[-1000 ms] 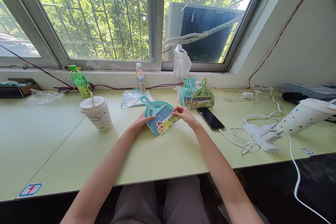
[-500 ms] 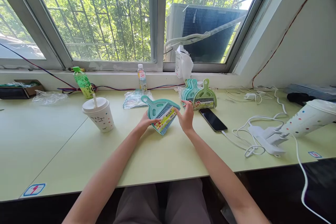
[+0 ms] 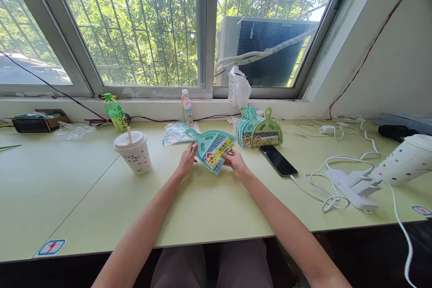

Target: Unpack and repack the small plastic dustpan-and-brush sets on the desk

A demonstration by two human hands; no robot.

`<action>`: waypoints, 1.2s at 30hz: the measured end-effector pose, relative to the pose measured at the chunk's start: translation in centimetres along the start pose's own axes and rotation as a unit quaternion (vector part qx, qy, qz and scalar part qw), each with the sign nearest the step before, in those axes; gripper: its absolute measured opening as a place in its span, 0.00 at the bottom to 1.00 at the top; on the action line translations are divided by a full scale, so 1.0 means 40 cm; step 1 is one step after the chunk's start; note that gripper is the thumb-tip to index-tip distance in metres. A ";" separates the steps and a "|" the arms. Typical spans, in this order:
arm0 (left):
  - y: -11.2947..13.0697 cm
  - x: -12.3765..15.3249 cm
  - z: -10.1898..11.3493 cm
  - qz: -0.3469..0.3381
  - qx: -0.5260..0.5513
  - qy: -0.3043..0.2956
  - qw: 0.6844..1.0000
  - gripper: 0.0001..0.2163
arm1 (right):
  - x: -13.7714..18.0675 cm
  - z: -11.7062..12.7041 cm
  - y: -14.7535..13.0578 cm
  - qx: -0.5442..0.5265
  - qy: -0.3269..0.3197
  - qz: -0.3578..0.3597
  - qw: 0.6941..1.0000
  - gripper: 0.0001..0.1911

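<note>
A teal mini dustpan and brush set with a yellow printed label is held tilted just above the table, handle toward the upper left. My right hand grips its lower right edge, thumb on the label and fingers underneath. At the left edge of the pan, my left hand is curled against it, its fingers partly hidden. Behind and to the right stand several more teal dustpan sets, with a green dustpan set in front of them.
A black phone lies right of my hands, its cable running to a white power strip. A lidded cup with a straw stands left. Clear plastic packaging, a small bottle and a green bottle sit toward the window.
My right hand has closed on the pan's lower right edge; before, its fingers were raised at the right corner. My left thumb has come off the label to the pan's left edge.
</note>
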State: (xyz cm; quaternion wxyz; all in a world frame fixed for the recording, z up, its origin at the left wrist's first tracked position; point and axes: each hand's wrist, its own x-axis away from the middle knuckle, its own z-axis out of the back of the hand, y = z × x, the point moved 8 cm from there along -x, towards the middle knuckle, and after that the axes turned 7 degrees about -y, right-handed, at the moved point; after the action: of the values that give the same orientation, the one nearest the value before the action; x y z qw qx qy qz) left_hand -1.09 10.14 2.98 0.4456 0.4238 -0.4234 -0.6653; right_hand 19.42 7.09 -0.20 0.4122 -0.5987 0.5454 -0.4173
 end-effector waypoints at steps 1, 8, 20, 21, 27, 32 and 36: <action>0.007 0.000 0.031 -0.023 -0.062 0.049 0.997 0.26 | -0.002 0.011 -0.004 -0.006 0.010 0.000 1.000 0.12; 0.019 -0.002 0.100 -0.136 -0.450 0.098 0.877 0.28 | -0.012 0.058 -0.015 -0.001 0.041 -0.005 0.999 0.12; 0.017 -0.015 0.061 -0.102 -0.520 -0.023 0.848 0.18 | -0.004 0.063 -0.012 0.019 0.063 -0.044 0.997 0.09; 0.025 -0.011 0.059 -0.105 -0.516 -0.019 0.850 0.17 | -0.003 0.066 -0.014 0.022 0.064 -0.046 0.997 0.09; 0.041 0.003 0.049 -0.058 -0.554 0.032 0.830 0.13 | 0.000 0.080 -0.015 0.034 0.071 -0.075 0.994 0.08; 0.020 -0.001 0.054 0.002 -0.577 0.016 0.817 0.14 | -0.006 0.081 -0.013 0.043 0.045 -0.067 0.996 0.12; 0.015 -0.002 0.085 0.024 -0.563 0.043 0.825 0.15 | -0.010 0.076 -0.013 0.068 0.009 -0.079 0.995 0.14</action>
State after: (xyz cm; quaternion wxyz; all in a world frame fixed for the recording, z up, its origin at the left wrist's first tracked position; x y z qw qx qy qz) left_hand -4.13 10.69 4.51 0.6403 0.1167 0.0341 -0.7585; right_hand 22.43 7.63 -0.67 0.4130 -0.6069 0.4706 -0.4895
